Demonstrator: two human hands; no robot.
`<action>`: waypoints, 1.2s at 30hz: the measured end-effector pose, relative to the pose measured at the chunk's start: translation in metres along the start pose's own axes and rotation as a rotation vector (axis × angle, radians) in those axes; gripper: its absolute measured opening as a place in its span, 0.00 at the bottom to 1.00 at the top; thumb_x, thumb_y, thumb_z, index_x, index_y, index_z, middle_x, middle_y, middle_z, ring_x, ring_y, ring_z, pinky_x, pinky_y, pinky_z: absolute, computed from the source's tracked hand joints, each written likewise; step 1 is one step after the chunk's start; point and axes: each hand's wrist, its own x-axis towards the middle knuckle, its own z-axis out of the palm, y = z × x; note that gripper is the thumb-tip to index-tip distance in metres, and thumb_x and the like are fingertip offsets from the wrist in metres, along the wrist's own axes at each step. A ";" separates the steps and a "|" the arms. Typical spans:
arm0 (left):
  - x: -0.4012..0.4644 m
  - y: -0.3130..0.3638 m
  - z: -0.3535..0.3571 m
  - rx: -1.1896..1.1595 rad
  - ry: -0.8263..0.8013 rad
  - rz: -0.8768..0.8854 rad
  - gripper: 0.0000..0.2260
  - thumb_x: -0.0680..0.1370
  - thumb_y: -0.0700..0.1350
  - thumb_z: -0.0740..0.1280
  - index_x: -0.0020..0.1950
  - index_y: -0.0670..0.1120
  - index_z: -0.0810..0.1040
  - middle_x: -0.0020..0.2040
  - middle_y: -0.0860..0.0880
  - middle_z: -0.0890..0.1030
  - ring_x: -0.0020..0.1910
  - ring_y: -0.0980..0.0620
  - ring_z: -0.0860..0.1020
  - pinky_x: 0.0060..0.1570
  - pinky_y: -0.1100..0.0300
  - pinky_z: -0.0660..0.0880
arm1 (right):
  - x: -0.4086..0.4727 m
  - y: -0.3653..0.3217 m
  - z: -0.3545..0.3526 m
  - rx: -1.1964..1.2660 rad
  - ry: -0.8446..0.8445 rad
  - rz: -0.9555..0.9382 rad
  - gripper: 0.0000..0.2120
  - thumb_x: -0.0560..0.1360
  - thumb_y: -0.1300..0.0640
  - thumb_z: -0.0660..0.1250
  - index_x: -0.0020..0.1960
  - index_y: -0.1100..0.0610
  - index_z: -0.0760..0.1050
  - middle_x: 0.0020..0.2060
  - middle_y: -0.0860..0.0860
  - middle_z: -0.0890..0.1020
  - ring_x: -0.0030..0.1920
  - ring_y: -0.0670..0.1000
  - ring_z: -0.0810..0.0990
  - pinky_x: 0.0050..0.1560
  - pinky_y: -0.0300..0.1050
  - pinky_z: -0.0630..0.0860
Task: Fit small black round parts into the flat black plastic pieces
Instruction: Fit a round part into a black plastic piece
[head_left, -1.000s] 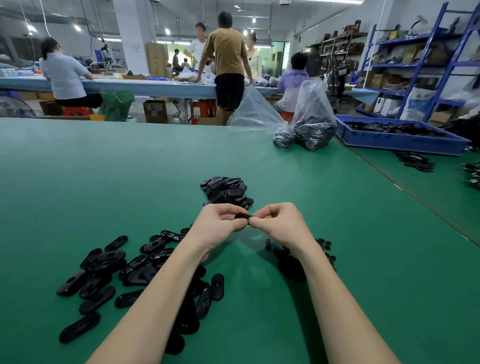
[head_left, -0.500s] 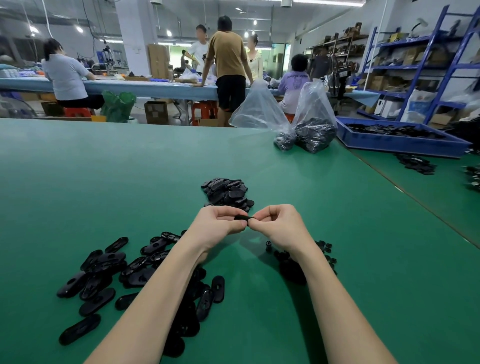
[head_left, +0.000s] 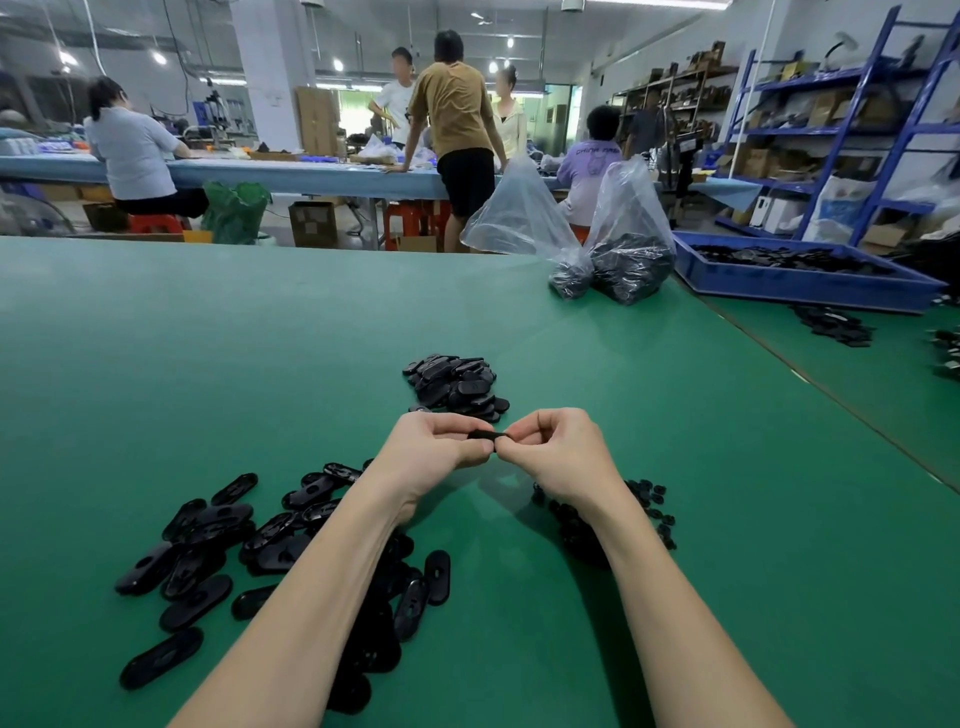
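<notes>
Near edge, 7 to 8 o'clock: loose flat black plastic pieces (head_left: 208, 566) spread over the green surface (head_left: 727, 571), several with their central holes facing up. Judged to be unfitted stock, kept within easy reach of the left hand (head_left: 431, 449).

Near right, 4 o'clock of the hands: heap of small black round parts (head_left: 647, 496), partly hidden under the right forearm. Placed on the side of the right hand (head_left: 558, 452), probably so that each hand draws from its own supply.

Centre: both hands raised clear of the surface, knuckles up, fingertips meeting. One flat piece (head_left: 485, 434) held edge-on between them, left grip pinching one end, right grip pinching the other with thumb and fingers curled round it. Held level and close, apparently to press a round part home; the round part itself not visible, so seating cannot be confirmed.

Just beyond, 12 o'clock: compact pile of black pieces (head_left: 457, 384). Judged finished output, set apart from the stock to prevent mixing; fitted state too small to verify.

Farther, 1 o'clock: two clear plastic bags (head_left: 618, 234) holding dark parts. At 2 o'clock: blue tray (head_left: 810, 288) with more black pieces.

Far: other people at a long bench; blue shelving at right.
</notes>
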 end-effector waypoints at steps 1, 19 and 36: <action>0.000 0.000 0.000 -0.023 -0.005 0.015 0.08 0.73 0.33 0.75 0.46 0.45 0.85 0.39 0.48 0.87 0.38 0.56 0.83 0.41 0.70 0.77 | 0.000 0.000 -0.002 0.058 -0.007 0.017 0.06 0.71 0.57 0.78 0.38 0.53 0.81 0.27 0.42 0.80 0.24 0.38 0.73 0.28 0.31 0.69; 0.006 0.001 0.001 -0.133 -0.029 0.049 0.13 0.71 0.34 0.76 0.54 0.45 0.86 0.48 0.46 0.87 0.49 0.53 0.85 0.51 0.66 0.79 | 0.003 -0.015 -0.016 -0.076 0.069 -0.071 0.01 0.71 0.53 0.78 0.41 0.48 0.86 0.32 0.42 0.85 0.31 0.34 0.78 0.31 0.25 0.69; 0.005 0.000 0.002 -0.104 -0.081 0.050 0.13 0.71 0.34 0.76 0.52 0.47 0.86 0.48 0.46 0.87 0.48 0.53 0.85 0.49 0.68 0.78 | 0.002 -0.016 -0.023 0.022 -0.018 0.077 0.02 0.72 0.56 0.77 0.41 0.52 0.85 0.26 0.41 0.78 0.22 0.36 0.71 0.24 0.28 0.63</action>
